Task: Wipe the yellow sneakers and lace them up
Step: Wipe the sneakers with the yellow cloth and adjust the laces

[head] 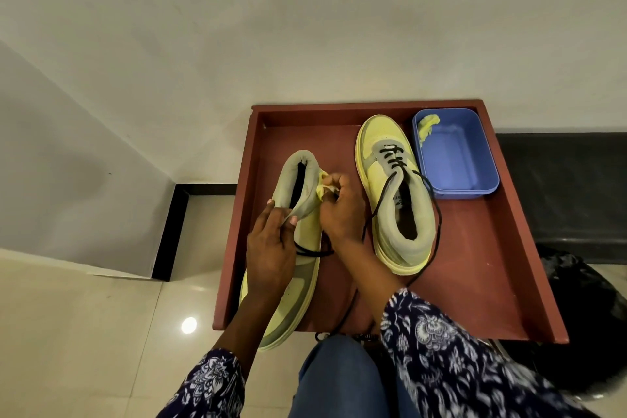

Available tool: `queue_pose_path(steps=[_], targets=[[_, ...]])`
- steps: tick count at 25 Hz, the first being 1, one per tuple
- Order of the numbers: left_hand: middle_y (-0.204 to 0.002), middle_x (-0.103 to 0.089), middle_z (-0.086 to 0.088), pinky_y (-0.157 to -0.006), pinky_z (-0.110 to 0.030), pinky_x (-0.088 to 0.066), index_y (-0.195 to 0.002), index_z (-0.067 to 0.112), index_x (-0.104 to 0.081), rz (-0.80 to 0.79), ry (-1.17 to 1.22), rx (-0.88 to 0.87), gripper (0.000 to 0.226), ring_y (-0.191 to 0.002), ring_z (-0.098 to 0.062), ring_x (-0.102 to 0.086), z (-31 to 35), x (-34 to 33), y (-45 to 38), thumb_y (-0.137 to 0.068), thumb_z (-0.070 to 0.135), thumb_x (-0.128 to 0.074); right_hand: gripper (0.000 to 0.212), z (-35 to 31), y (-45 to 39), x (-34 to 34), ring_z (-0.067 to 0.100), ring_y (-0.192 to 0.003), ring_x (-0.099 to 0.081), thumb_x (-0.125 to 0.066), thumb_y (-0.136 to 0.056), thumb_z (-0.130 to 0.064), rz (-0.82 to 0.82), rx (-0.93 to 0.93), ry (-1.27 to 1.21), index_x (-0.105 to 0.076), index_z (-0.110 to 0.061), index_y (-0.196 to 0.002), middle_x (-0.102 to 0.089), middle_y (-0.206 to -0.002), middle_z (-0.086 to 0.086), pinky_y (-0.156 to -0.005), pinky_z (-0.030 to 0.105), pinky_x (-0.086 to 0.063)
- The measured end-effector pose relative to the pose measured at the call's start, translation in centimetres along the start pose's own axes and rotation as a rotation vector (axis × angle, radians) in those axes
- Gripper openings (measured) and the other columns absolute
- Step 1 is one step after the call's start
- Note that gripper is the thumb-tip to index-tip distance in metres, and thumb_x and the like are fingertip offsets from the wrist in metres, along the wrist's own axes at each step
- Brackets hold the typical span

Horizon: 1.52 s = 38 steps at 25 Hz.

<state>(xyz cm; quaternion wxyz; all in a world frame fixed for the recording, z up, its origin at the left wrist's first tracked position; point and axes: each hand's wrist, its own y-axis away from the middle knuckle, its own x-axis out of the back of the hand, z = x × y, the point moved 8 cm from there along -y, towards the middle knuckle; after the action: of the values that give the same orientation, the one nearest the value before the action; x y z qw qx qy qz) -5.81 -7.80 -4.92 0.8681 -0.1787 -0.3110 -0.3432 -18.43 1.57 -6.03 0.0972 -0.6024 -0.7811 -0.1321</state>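
Grip, left hand: left hand (269,249) pinches the grey tongue and collar of the near yellow-and-grey high-top sneaker (291,248), holding it tipped up with its opening facing away from the person.
Grip, right hand: right hand (339,210) has its fingers curled round a small crumpled yellow cloth (324,184), pressed against the collar of that same sneaker.
Near sneaker: sits at the front left corner of the low reddish-brown wooden tray (481,268), its toe hanging past the tray's front edge above the tiled floor (84,332).
Second sneaker: a matching yellow-and-grey sneaker (395,193) stands flat near the tray's back edge, partly threaded with a black lace (436,214) whose loose ends trail toward the front edge.
Tub: a blue rectangular plastic tub (456,153) fills the back right corner, just beside the second sneaker, with another scrap of yellow cloth (427,124) draped inside.
Risk, slipping: the left hand's hold is only a pinch, so firm wiping could twist the shoe loose and drop it off the front edge.
Risk, laces: loose black lace near the right wrist could snag and drag the second sneaker.
Risk, spill: a dragged sneaker could knock the tub; whether it holds water cannot be told.
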Motion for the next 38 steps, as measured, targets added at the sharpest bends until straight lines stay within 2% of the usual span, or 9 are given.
queue_pose_path(steps=[4,8,12,16,19,22,27,32,38], targets=[[-0.119,-0.059,-0.012,-0.076,-0.029,-0.05,-0.103,0.006,-0.061,0.004,0.002,-0.005,0.02,-0.1,-0.026,-0.059,-0.1,-0.1,0.0,-0.094,0.019,-0.049,0.021,-0.8,-2.3,-0.5,0.027,-0.097,-0.057,-0.046,-0.085,0.004,-0.053,0.015,0.071,-0.051,-0.001,-0.105,-0.061,-0.106,0.013,-0.071,0.017,-0.031],[-0.118,-0.059,-0.012,-0.08,-0.029,-0.05,-0.103,0.006,-0.061,0.015,0.018,-0.001,0.02,-0.105,-0.025,-0.058,-0.1,-0.1,-0.1,-0.094,0.018,-0.049,0.02,-0.8,0.1,-0.1,0.021,-0.088,-0.053,-0.047,-0.084,0.008,0.006,0.064,0.059,-0.052,0.005,-0.103,-0.059,-0.099,0.014,-0.065,0.012,-0.029],[-0.122,-0.059,-0.012,-0.09,-0.027,-0.044,-0.107,0.006,-0.061,0.018,0.018,0.028,0.023,-0.113,-0.023,-0.055,-0.4,-0.2,0.0,-0.095,0.02,-0.047,0.019,0.1,4.6,0.3,0.004,-0.084,-0.046,-0.052,-0.084,0.006,0.082,0.071,-0.032,-0.054,0.0,-0.101,-0.052,-0.095,-0.003,-0.069,-0.001,-0.034],[-0.116,-0.061,-0.012,-0.086,-0.027,-0.044,-0.107,0.005,-0.061,0.016,0.028,0.045,0.022,-0.105,-0.024,-0.058,-0.5,-0.2,-0.1,-0.095,0.017,-0.048,0.017,1.2,7.7,-1.4,0.012,-0.089,-0.057,-0.056,-0.086,-0.001,0.031,0.079,-0.03,-0.058,-0.007,-0.102,-0.062,-0.101,0.007,-0.074,0.004,-0.042],[-0.117,-0.061,-0.012,-0.086,-0.026,-0.043,-0.106,0.005,-0.062,0.014,0.024,0.044,0.021,-0.105,-0.024,-0.058,-0.6,-0.2,0.0,-0.095,0.017,-0.048,0.018,0.6,7.7,-1.1,0.014,-0.095,-0.06,-0.056,-0.088,-0.002,0.108,0.106,-0.037,-0.061,-0.005,-0.105,-0.066,-0.105,0.009,-0.078,0.001,-0.042],[-0.121,-0.059,-0.012,-0.09,-0.03,-0.045,-0.105,0.006,-0.062,0.011,0.026,0.045,0.023,-0.111,-0.024,-0.055,-0.7,-0.4,0.0,-0.095,0.019,-0.046,0.021,-0.2,5.3,-0.5,0.016,-0.099,-0.06,-0.054,-0.088,0.0,0.157,0.081,-0.033,-0.06,-0.005,-0.108,-0.066,-0.107,0.008,-0.078,0.012,-0.043],[-0.122,-0.057,-0.012,-0.091,-0.035,-0.048,-0.1,0.006,-0.06,0.012,0.031,0.016,0.02,-0.114,-0.02,-0.052,-0.9,-0.5,0.0,-0.096,0.02,-0.046,0.029,-1.2,0.0,-0.4,0.025,-0.101,-0.06,-0.048,-0.084,0.005,0.069,-0.003,0.047,-0.06,-0.004,-0.109,-0.066,-0.109,0.009,-0.075,0.019,-0.038],[-0.123,-0.057,-0.011,-0.089,-0.034,-0.046,-0.097,0.009,-0.06,0.013,0.022,0.004,0.028,-0.116,-0.019,-0.051,-0.9,-0.5,-0.1,-0.093,0.029,-0.041,0.038,-0.7,-2.3,-1.3,0.022,-0.112,-0.056,-0.042,-0.087,0.001,-0.086,-0.085,0.104,-0.061,-0.012,-0.118,-0.063,-0.121,0.006,-0.09,0.026,-0.04],[-0.12,-0.059,-0.013,-0.091,-0.035,-0.045,-0.1,0.005,-0.061,0.015,0.015,0.01,0.032,-0.115,-0.025,-0.053,-0.7,-0.5,-0.1,-0.092,0.029,-0.04,0.035,1.4,-0.4,-0.4,0.028,-0.11,-0.057,-0.042,-0.09,-0.001,-0.018,-0.162,0.109,-0.061,-0.008,-0.119,-0.065,-0.118,0.012,-0.087,0.024,-0.04]])
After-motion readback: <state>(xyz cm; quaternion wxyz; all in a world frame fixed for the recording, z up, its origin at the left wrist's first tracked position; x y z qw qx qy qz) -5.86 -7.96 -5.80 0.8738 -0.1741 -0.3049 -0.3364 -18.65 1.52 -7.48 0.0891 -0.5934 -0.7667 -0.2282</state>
